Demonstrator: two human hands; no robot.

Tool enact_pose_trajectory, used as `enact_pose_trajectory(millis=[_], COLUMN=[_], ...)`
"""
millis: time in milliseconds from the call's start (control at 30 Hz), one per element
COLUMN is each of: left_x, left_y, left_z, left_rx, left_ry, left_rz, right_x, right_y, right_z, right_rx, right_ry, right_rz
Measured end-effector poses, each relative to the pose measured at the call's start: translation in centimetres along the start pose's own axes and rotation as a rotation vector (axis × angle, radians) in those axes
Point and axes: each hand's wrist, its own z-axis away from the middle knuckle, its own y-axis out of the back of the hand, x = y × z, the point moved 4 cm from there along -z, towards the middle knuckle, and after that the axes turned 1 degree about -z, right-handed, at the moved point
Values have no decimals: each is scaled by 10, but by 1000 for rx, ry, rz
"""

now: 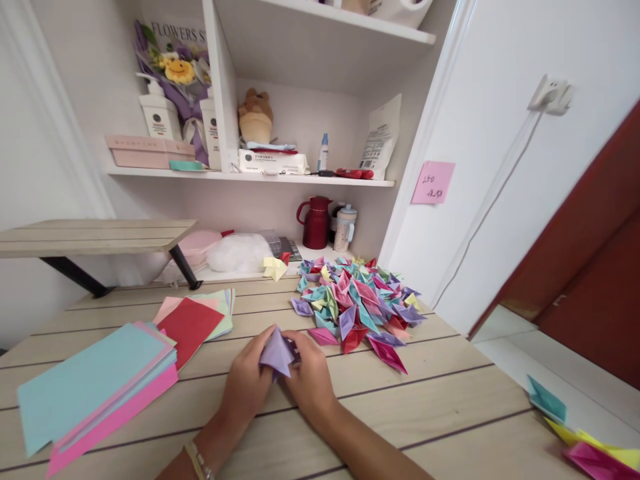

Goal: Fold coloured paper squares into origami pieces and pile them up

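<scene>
Between my two hands is a folded piece of lilac paper, pointed at the top and flared below. My left hand grips its left side, with the thumb near the peak. On the other side my right hand closes round the paper, its fingertips partly hidden behind the folds. Both hands are just above the table's front half. Beyond them to the right lies a heap of folded paper boats in many colours. The nearest one is a magenta paper boat.
Stacked coloured paper sheets and a red sheet lie at left. Behind them stands a small raised wooden shelf. A dark red jug and a cup stand at the back. More boats, one teal, are at the right edge.
</scene>
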Motion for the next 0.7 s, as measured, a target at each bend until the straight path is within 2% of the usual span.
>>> enact_pose_trajectory(millis=[100,233,467,700], left_x=[2,5,10,12], left_y=[-1,-4,-12,-12], left_z=[1,2,4,7], left_rx=[-32,-68,-117,-57], left_ry=[-102,-161,-189,-110], left_rz=[-48,-97,-155,-150], right_x=[7,17,13,4], right_y=[-2,-1,8,9], right_z=[0,-2,-5,-4], right_rx=[39,97,114,47], right_ry=[-74,-138,-60,34], right_rz=[-135,-220,-37,5])
